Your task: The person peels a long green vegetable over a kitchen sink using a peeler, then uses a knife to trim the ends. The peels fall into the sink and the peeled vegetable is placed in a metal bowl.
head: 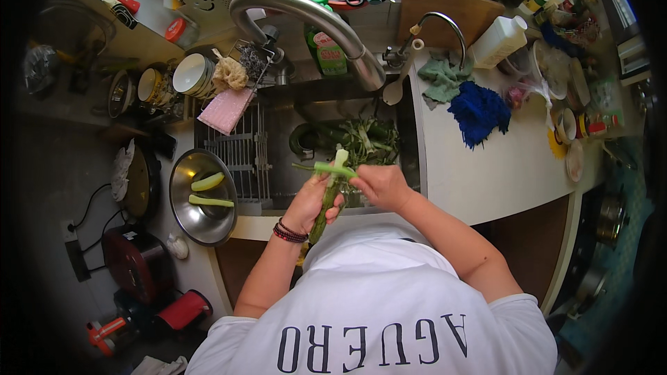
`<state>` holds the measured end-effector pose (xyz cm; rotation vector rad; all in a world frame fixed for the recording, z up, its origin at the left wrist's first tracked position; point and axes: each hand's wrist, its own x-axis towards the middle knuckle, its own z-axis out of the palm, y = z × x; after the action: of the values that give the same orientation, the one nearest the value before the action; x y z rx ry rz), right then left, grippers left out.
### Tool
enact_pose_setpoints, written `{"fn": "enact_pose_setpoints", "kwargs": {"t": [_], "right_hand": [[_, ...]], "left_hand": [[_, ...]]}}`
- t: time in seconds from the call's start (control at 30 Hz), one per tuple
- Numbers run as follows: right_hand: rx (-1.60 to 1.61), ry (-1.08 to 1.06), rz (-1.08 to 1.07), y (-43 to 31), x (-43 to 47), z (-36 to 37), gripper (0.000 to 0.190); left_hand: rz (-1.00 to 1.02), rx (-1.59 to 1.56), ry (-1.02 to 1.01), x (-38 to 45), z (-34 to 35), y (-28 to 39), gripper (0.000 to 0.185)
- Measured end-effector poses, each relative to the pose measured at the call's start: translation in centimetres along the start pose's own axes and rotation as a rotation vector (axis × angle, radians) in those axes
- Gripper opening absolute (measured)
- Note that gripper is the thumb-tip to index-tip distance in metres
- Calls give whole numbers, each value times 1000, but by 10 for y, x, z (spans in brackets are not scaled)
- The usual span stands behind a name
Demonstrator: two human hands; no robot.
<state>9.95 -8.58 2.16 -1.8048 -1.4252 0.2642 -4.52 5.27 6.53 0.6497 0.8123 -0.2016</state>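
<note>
My left hand (307, 202) is wrapped around a long green gourd (328, 203), probably a luffa, tilted over the sink's front edge. Its upper tip is pale and peeled, while the lower part keeps its dark green skin. In my right hand (384, 186) is a light-green peeler (336, 170), lying across the gourd near the pale tip. Beyond my hands, green peelings (369, 138) are heaped in the sink (279, 172), with darker whole gourds partly hidden beside them. A steel bowl (200, 226) at the left holds two peeled pale-green pieces (207, 182).
A large curved faucet (307, 0) arches over the sink's back. A grey rack (252, 161) stands in the sink's left side, below a pink sponge cloth (226, 111). Right of the sink lie a blue cloth (478, 113), a green cloth (443, 78) and a white jug (498, 41).
</note>
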Motion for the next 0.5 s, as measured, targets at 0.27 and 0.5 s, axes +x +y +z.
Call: {"fn": "enact_pose_setpoints", "kwargs": {"t": [0.27, 0.5], "right_hand": [[-30, 55, 54, 4, 5, -9, 27], [-54, 157, 262, 30, 7, 2, 27]], "left_hand": [[-5, -99, -24, -2, -10, -1, 30], [0, 39, -88, -6, -5, 4, 34]]}}
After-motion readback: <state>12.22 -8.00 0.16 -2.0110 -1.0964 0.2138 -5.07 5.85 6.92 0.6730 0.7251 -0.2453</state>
